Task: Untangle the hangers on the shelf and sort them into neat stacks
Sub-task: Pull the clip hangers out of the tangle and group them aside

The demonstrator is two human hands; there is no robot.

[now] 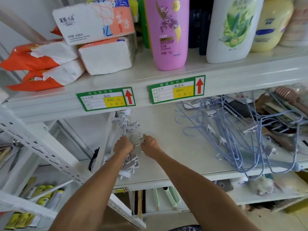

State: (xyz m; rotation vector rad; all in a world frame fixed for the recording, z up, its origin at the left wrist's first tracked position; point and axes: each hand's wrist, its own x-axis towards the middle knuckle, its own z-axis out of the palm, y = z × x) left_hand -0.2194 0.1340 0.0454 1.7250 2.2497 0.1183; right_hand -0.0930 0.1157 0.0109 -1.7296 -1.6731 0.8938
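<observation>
On the white middle shelf (168, 147), a bunch of white clip hangers (126, 125) lies at the left, its thin wire hooks (136, 139) gathered between my hands. My left hand (123, 145) grips the bunch at the base of the hooks. My right hand (149, 145) pinches the wire hooks from the right side. More white clips (130, 162) stick out below my left wrist. A tangled heap of light blue wire hangers (233, 135) with clips lies on the right half of the same shelf, apart from both hands.
Above, the upper shelf carries tissue packs (93, 39), a pink bottle (168, 34) and a white bottle (233, 29). Green price labels (106, 99) hang on its front edge. Brushes and packets (283, 104) crowd the far right. Lower shelves hold small goods.
</observation>
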